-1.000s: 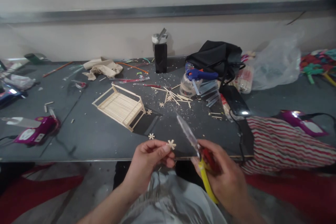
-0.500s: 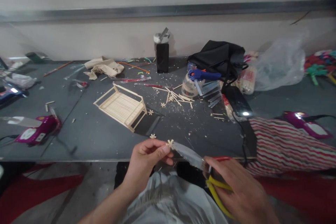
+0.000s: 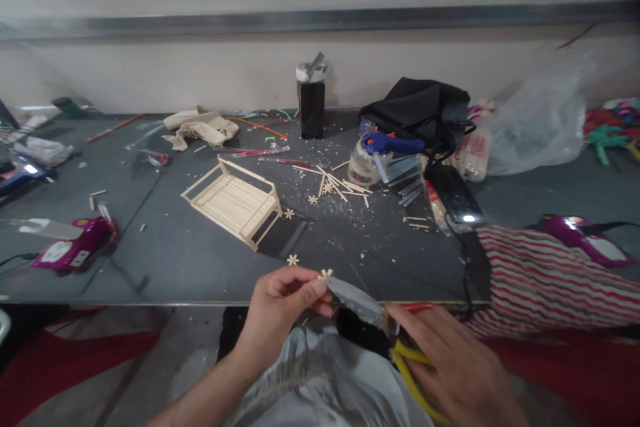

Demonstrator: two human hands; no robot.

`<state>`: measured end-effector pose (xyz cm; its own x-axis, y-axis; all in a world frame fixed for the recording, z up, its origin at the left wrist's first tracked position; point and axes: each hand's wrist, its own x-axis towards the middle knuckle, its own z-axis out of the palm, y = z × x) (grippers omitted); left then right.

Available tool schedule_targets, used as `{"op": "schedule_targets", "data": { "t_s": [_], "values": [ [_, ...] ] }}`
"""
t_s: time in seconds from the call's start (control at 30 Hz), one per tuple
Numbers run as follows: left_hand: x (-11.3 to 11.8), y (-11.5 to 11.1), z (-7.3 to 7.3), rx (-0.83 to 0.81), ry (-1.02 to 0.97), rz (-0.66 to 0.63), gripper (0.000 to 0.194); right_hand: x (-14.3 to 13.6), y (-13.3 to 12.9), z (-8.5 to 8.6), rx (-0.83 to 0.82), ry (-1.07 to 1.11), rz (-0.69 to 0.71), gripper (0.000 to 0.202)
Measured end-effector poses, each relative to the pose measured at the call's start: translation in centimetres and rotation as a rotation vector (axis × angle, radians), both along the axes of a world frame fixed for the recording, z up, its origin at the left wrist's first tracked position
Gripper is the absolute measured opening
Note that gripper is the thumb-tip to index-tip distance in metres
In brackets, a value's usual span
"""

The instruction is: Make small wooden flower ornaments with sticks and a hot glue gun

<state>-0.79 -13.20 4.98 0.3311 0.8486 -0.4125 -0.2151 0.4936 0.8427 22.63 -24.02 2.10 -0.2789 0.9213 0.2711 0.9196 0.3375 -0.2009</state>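
Observation:
My left hand [image 3: 287,303] pinches a small star-shaped piece of pale wooden sticks [image 3: 327,273] between thumb and fingertips, just above the table's front edge. In my right hand [image 3: 453,353] is a pair of scissors [image 3: 357,297] with yellow and red handles. Their broad blades point left and reach the star, covering part of it. Whether the blades touch the wood I cannot tell. Close beyond my left fingers lies another wooden star [image 3: 293,260]. A miniature wooden frame with a slatted base and railings [image 3: 235,200] rests farther back, with one more star [image 3: 289,213] beside it.
Loose sticks [image 3: 345,188], stars and crumbs litter the table's middle. A blue glue gun [image 3: 393,142] lies on a clear round container [image 3: 361,168]. Purple devices [image 3: 75,243] sit at both sides. Striped cloth [image 3: 545,273], a phone [image 3: 453,193] and black bag [image 3: 415,107] are right; a bottle [image 3: 313,107] stands behind.
The scissors have shifted slightly left, and their blades now overlap more of the star. My left hand keeps its pinch; the whole view has moved a little.

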Motion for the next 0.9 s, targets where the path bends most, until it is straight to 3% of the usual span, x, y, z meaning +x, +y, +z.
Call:
{"op": "schedule_targets", "data": {
  "t_s": [0.1,0.2,0.33,0.4,0.5,0.57,0.67,0.77,0.9],
  "values": [
    [-0.2,0.2,0.1,0.011,0.039,-0.039,0.022,-0.4,-0.1,-0.5,0.008,0.124,-0.027,0.041],
    [-0.8,1.0,-0.2,0.094,0.139,-0.049,0.022,-1.7,0.2,-0.3,-0.075,0.431,-0.204,0.028],
    [-1.9,3.0,-1.6,0.436,0.56,-0.067,0.017,-3.9,1.2,0.9,-0.524,1.129,-0.528,0.031],
    [-2.4,4.1,-2.4,0.625,0.81,-0.137,0.013,-4.7,1.6,1.3,-0.753,1.494,-0.536,0.039],
    [-2.9,5.3,-3.4,0.729,1.039,-0.243,0.015,-5.3,2.1,1.5,-0.875,1.785,-0.468,0.047],
    [-3.0,5.7,-3.7,0.725,1.139,-0.257,0.019,-5.4,2.2,1.4,-0.897,1.828,-0.452,0.048],
    [-2.7,5.2,-3.2,0.805,1.199,-0.151,0.032,-5.8,2.2,1.5,-0.885,1.808,-0.436,0.047],
    [-1.1,3.5,-1.8,0.924,0.993,-0.066,0.036,-6.5,2.3,1.7,-0.776,1.605,-0.474,0.042],
    [2.2,0.8,0.0,0.731,0.664,-0.316,0.031,-7.4,2.3,0.8,-0.349,1.057,-0.523,0.026]
  ]
}}
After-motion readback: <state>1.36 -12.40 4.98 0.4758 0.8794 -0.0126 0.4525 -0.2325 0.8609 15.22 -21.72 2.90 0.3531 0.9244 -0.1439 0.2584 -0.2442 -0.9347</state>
